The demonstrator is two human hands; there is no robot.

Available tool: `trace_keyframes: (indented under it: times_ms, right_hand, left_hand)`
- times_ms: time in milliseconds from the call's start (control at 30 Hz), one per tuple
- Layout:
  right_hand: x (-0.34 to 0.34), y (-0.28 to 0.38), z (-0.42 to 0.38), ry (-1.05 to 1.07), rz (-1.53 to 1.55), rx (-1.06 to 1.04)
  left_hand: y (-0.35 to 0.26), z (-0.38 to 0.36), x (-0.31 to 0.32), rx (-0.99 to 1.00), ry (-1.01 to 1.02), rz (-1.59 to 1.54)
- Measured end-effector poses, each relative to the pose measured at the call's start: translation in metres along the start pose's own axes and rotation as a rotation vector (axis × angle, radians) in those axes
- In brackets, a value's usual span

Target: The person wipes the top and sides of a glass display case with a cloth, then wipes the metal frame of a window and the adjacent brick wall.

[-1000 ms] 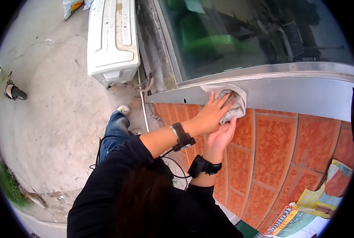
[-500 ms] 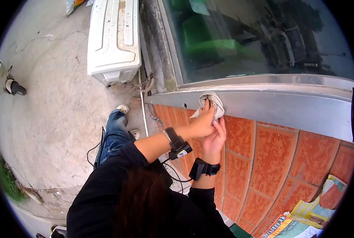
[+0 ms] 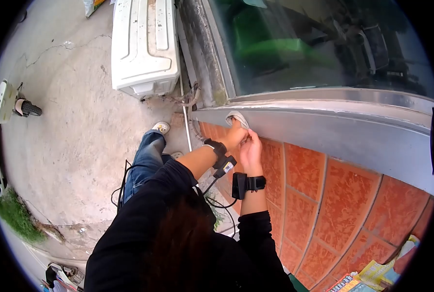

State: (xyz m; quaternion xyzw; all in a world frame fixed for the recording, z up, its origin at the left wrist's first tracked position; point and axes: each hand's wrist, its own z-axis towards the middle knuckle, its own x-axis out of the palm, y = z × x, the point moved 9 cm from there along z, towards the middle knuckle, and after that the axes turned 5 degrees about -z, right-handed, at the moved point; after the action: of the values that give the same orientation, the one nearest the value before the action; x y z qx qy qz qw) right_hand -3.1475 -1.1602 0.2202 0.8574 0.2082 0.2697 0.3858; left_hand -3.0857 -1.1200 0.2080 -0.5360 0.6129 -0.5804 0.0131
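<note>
A pale, crumpled cloth [image 3: 237,116] is pressed on the grey metal sill [image 3: 295,124] below the window. My left hand [image 3: 234,136] grips the cloth near the sill's left end, its fingertips partly hidden in the folds. Just right of it and touching is my right hand [image 3: 251,155], palm partly turned up. Its fingers are bent together at the lower edge of the cloth beside the left hand. Both wrists wear black straps with small devices and cables.
Red-orange tiles [image 3: 346,194] cover the wall under the sill. The dark window glass [image 3: 314,53] rises above it. A white air-conditioner unit [image 3: 146,48] stands at the upper left. Colourful printed bags [image 3: 377,272] lie at the lower right; a small-wheeled vehicle [image 3: 5,102] is far left.
Both hands and the cloth have moved left along the sill. My right hand's fingers have bent in closer to the left hand. The whole view has shifted slightly.
</note>
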Motion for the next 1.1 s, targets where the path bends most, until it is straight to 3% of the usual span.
trace_keyframes:
  times_ms: [67, 100, 133, 200, 300, 400, 500, 600, 667, 700, 733, 867, 900, 967, 1100]
  right_hand:
    - [0.003, 0.004, -0.002, -0.001, -0.024, -0.003]
    - [0.003, 0.015, -0.011, -0.044, -0.002, -0.06]
    - [0.004, 0.029, -0.03, -0.089, 0.023, -0.116]
    - [0.027, 0.065, -0.068, 0.011, 0.041, -0.234]
    - [0.038, 0.083, -0.085, -0.003, 0.096, -0.302]
    - [0.033, 0.069, -0.056, 0.024, -0.064, -0.255]
    - [0.013, 0.044, -0.018, 0.003, -0.12, -0.279]
    - [-0.004, 0.018, 0.001, -0.061, -0.084, -0.143]
    - [0.012, -0.004, -0.001, 0.075, 0.061, 0.123]
    - [0.004, -0.004, 0.0, 0.038, 0.029, 0.106]
    - [0.007, -0.001, -0.004, 0.052, 0.026, 0.103]
    - [0.025, 0.063, -0.061, 0.137, 0.044, -0.297]
    - [0.037, 0.075, -0.077, 0.137, 0.049, -0.299]
    - [0.052, 0.111, -0.112, 0.134, -0.017, -0.506]
    - [0.055, 0.108, -0.098, 0.066, -0.168, -0.475]
  left_hand:
    - [-0.018, -0.02, 0.013, -0.299, 0.01, -0.329]
    - [-0.006, 0.0, 0.007, 0.196, -0.019, 0.004]
    - [-0.028, -0.017, 0.026, 0.31, -0.002, 0.204]
    - [-0.064, -0.048, 0.066, 0.383, 0.11, 0.264]
    - [-0.067, -0.052, 0.077, 0.375, 0.109, 0.311]
    - [-0.033, -0.021, 0.051, 0.395, -0.03, 0.416]
    - [0.006, 0.015, 0.024, 0.368, -0.016, 0.625]
    - [0.005, 0.019, -0.005, 0.27, -0.065, 0.526]
    - [0.021, 0.018, -0.003, -0.089, 0.129, 0.078]
    - [0.054, 0.038, -0.013, -0.022, 0.146, 0.232]
    - [0.046, 0.035, -0.008, -0.009, 0.14, 0.234]
    - [-0.038, -0.029, 0.05, 0.411, 0.098, 0.394]
    - [-0.061, -0.045, 0.066, 0.444, 0.161, 0.384]
    - [-0.091, -0.07, 0.091, 0.436, 0.26, 0.375]
    - [-0.076, -0.056, 0.083, 0.431, 0.181, 0.209]
